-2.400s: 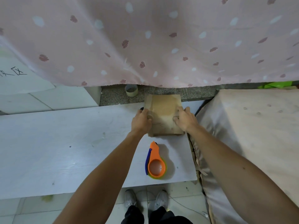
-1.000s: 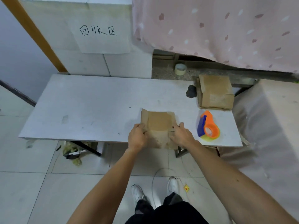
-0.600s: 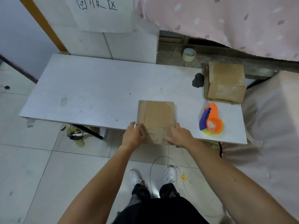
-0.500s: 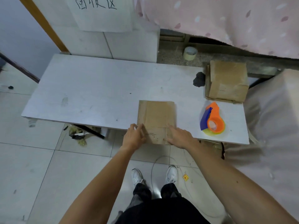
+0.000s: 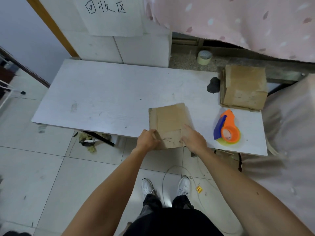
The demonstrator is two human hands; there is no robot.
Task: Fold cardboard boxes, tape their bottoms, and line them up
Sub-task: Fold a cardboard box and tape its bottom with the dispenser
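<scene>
A flattened brown cardboard box [image 5: 167, 121] lies on the white table [image 5: 109, 99], its near end hanging over the front edge. My left hand [image 5: 147, 139] grips its near left corner. My right hand [image 5: 193, 139] rests on its near right part with fingers stretched over the card. An orange and blue tape dispenser [image 5: 226, 130] lies on the table right of the flat box. A stack of flat cardboard boxes [image 5: 243, 87] sits at the table's far right corner.
A roll of tape [image 5: 204, 57] stands on the stone ledge behind the table. A black lump [image 5: 213, 85] lies left of the stack. A covered bed [image 5: 293, 133] borders the table's right side. A pink curtain [image 5: 238, 19] hangs above. A cable [image 5: 163, 181] loops near my shoes.
I lifted one flat box off the stack and brought it to the table's front edge. In the last half second my right hand opened out flat over the card.
</scene>
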